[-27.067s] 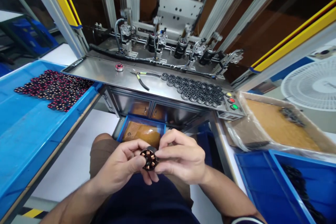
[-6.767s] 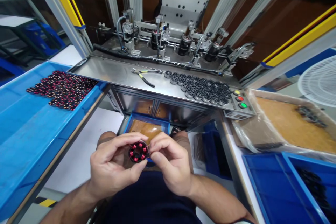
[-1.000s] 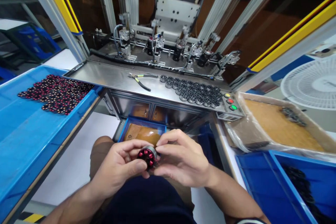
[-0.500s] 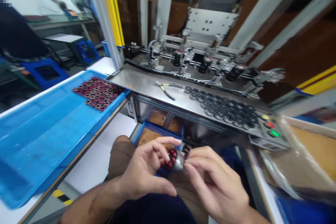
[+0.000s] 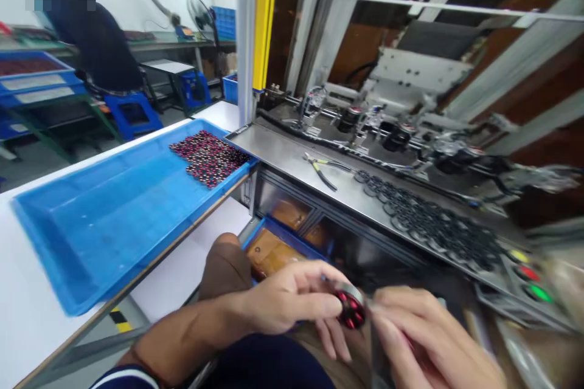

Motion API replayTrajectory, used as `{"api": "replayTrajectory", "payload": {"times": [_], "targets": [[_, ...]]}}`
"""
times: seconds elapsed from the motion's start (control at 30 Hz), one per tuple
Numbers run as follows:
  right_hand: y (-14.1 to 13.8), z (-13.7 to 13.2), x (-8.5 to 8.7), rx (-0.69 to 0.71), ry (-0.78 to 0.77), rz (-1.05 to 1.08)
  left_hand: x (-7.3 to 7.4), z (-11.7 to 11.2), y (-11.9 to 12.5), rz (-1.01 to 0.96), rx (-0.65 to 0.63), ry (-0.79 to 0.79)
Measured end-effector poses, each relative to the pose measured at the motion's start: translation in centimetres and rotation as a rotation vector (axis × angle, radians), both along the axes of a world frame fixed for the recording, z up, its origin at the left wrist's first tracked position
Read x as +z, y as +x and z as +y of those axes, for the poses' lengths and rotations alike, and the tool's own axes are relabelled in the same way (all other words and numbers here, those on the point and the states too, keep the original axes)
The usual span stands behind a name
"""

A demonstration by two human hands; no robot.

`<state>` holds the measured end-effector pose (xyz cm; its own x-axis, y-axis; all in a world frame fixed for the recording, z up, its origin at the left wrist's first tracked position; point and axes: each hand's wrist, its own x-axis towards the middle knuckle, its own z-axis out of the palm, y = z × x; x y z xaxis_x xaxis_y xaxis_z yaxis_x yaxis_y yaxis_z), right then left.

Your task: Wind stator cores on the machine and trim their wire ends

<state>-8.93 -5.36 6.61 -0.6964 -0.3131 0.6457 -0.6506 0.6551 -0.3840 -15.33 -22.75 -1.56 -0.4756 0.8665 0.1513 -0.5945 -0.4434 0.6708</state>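
Stator (image 5: 352, 311) turned — right hand (image 5: 426, 334) blurred

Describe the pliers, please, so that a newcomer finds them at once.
Find the machine, then the steel ledge along its front. The pliers lie there open, left of the dark rings. Their forked shape and yellow bands set them apart from these rings.

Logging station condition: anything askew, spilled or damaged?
Nothing looks spilled or plainly damaged. One mild oddity: the pliers lie splayed open on the metal ledge, beside the black ring-shaped parts, perhaps just a tool set down loose. The red-wound stator in the left hand is too blurred to check for defects.
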Motion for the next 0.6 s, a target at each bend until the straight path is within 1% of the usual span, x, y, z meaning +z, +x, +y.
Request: {"api": "replayTrajectory", "payload": {"times": [0.07,0.13,0.2,0.23,0.27,0.3,0.33,0.4,0.43,0.47,0.5,0.53,0.6], "targets": [[0.0,-0.9,0.2,-0.058,-0.107,-0.037,0.8,-0.5,0.6,0.022,0.168,0.013],[-0.2,-1.6,0.0,-0.095,-0.229,-0.072,1.4,-1.1,0.8,0.03,0.31,0.049],[-0.7,-1.8,-0.5,-0.088,-0.328,-0.114,1.5,-1.4,0.5,-0.004,0.389,0.098],[-0.9,-1.8,-0.8,-0.065,-0.366,-0.126,1.5,-1.4,0.2,-0.033,0.395,0.104],[-1.0,-1.7,-1.0,-0.026,-0.389,-0.131,1.4,-1.3,-0.2,-0.059,0.366,0.091],[-1.1,-1.5,-1.1,0.019,-0.4,-0.13,1.3,-1.1,-0.6,-0.078,0.288,0.063],[-1.2,-1.3,-1.2,0.06,-0.402,-0.123,1.2,-0.8,-0.9,-0.088,0.155,0.03],[-1.1,-1.0,-1.2,0.11,-0.386,-0.099,1.0,-0.4,-1.3,-0.086,-0.179,-0.022],[-1.1,-0.8,-1.2,0.115,-0.374,-0.084,0.9,-0.3,-1.4,-0.076,-0.3,-0.036],[-1.0,-0.7,-1.1,0.111,-0.361,-0.07,0.9,-0.3,-1.4,-0.059,-0.348,-0.048],[-0.9,-0.6,-1.0,0.1,-0.349,-0.058,0.9,-0.4,-1.2,-0.033,-0.324,-0.068],[-0.8,-0.6,-0.9,0.083,-0.341,-0.05,0.9,-0.5,-1.0,0.001,-0.236,-0.092],[-0.6,-0.7,-0.8,0.018,-0.355,-0.051,1.1,-0.8,-0.3,0.076,0.006,-0.14]]}}
